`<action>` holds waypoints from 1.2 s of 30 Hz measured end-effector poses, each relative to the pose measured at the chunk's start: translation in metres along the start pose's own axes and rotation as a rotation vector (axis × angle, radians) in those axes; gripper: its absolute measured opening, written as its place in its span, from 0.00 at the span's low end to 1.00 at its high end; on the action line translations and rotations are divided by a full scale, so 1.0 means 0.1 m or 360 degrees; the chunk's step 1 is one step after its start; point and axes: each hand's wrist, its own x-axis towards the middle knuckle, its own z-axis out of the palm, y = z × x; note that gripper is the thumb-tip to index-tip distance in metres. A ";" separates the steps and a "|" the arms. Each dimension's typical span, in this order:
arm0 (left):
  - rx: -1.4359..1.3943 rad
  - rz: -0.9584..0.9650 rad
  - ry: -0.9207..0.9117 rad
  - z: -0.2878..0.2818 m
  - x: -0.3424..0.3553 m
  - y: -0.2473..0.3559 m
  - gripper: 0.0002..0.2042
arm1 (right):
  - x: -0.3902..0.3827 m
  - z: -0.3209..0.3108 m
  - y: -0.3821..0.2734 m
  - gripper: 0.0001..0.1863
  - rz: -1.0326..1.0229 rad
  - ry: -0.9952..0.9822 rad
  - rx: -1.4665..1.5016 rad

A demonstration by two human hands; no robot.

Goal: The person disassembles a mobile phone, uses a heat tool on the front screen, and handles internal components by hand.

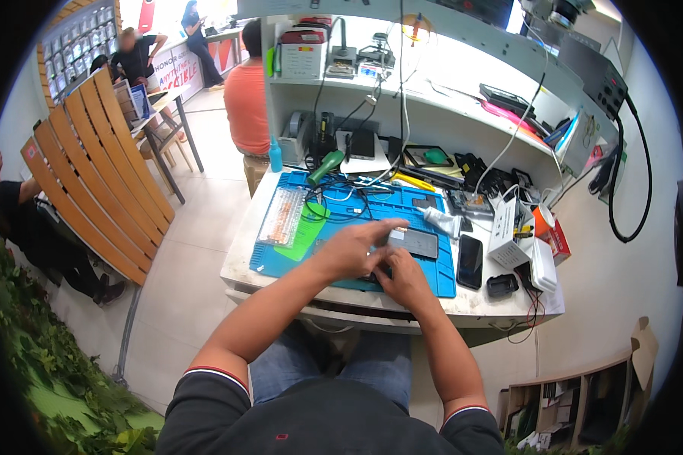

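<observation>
Over a blue work mat (446,284) my two hands meet near the front edge of the bench. My left hand (349,252) is bent inward, its index finger reaching to the right and its other fingers curled. Close against it, my right hand (406,279) has its fingers drawn together. What they hold between them is mostly hidden; a dark edge shows beneath. A small pale piece (397,234) shows by the left fingertips. Just beyond the right hand lies a dark flat phone-like part (420,243) on the mat.
Left on the mat are a clear compartment box (282,215) and a green sheet (308,234). A white tube (440,221), a black phone (470,262) and a white box (510,231) stand right. Cables and a green-handled tool (325,167) lie behind, below a shelf (341,85).
</observation>
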 end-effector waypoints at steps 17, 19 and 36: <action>0.0105 0.0051 -0.0084 -0.06 0.00 -0.05 0.34 | 0.04 -0.04 -0.02 0.09 0.0095 -0.0089 -0.0021; 0.0274 -0.0051 -0.0069 -0.10 0.00 -0.04 0.35 | 0.06 -0.05 -0.08 0.08 0.0116 -0.0145 -0.0121; 0.0252 0.0183 -0.0001 0.03 0.05 -0.15 0.33 | -0.01 0.03 0.05 0.11 -0.0018 -0.0075 -0.0146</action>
